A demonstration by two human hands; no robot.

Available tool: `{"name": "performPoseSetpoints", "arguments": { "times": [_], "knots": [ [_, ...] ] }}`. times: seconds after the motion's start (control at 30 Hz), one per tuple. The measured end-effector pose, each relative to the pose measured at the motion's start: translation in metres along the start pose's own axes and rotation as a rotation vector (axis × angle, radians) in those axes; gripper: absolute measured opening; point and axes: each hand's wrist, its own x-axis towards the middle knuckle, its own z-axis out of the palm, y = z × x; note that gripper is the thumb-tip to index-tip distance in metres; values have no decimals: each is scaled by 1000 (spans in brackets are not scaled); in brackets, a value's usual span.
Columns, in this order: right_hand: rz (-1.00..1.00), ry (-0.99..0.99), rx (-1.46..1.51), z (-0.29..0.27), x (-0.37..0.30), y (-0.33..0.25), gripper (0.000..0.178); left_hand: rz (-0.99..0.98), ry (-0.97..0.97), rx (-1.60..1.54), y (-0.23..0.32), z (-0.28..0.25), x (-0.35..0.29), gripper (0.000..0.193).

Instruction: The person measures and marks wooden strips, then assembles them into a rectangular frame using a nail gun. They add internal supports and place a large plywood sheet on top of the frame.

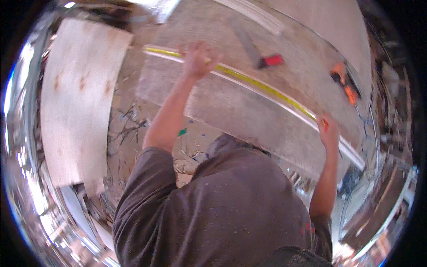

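A yellow measuring tape [262,85] is drawn out along a long, thin white strip [240,84] lying across the brown work board [231,107]. My left hand [199,61] rests over the tape near its far left end, fingers spread and somewhat blurred. At the other end, my right hand [328,131] is closed around the tape measure's case [325,125], of which only a bit of orange-red shows. The white strip runs on past my right hand toward the board's right edge.
Beyond the tape lie a handsaw with a red handle [272,60] and an orange-and-black tool [344,83]. More white strips [255,17] lie at the far side. A pale plywood sheet [80,102] stands left. Scraps litter the floor [129,122] between it and the board.
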Motion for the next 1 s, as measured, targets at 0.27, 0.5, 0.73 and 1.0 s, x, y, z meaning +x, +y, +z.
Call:
{"name": "performPoseSetpoints", "arguments": {
  "times": [0.27,0.5,0.73,1.0],
  "knots": [
    [122,0,-6,0,1,-17,20,357,-6,-251,146,12,-21,65],
    [156,36,-30,0,-7,-30,20,412,-94,-337,220,46,-77,80],
    [137,80,-43,1,-10,-33,19,316,-25,-286,227,61,-67,92],
    [161,128,-114,13,-13,-34,16,302,-127,-240,222,75,-64,72]
  ]
}}
